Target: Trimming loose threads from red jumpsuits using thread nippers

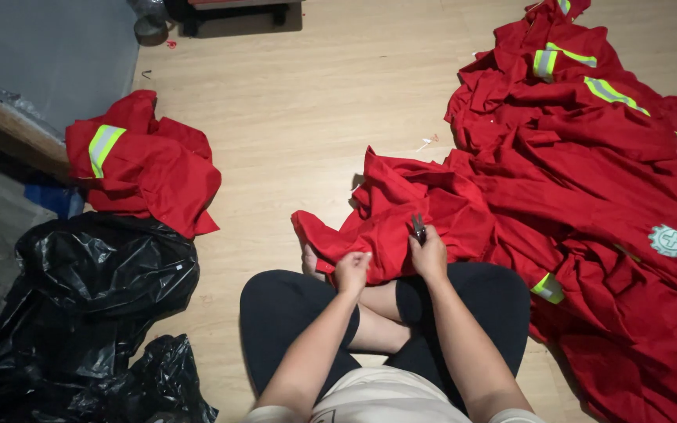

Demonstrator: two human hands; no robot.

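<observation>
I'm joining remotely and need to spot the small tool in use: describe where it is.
Start at the big heap of red garments on the right, then follow it to the person's lap. The small dark metal snips stick up from the right hand, the only non-fabric item there.

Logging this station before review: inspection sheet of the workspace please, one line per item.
Surface: light wooden floor; person sits cross-legged on it.
Job's things: red garment across the lap; small dark snips.
Clutter: folded red garment with reflective stripe at left; big pile of red garments at right; black plastic bags; thread scraps.
Grippers: left hand pinches the fabric; right hand holds the snips at the cloth.
Cables: nothing seen.
Surroundings: grey wall upper left; dark furniture base at top.
</observation>
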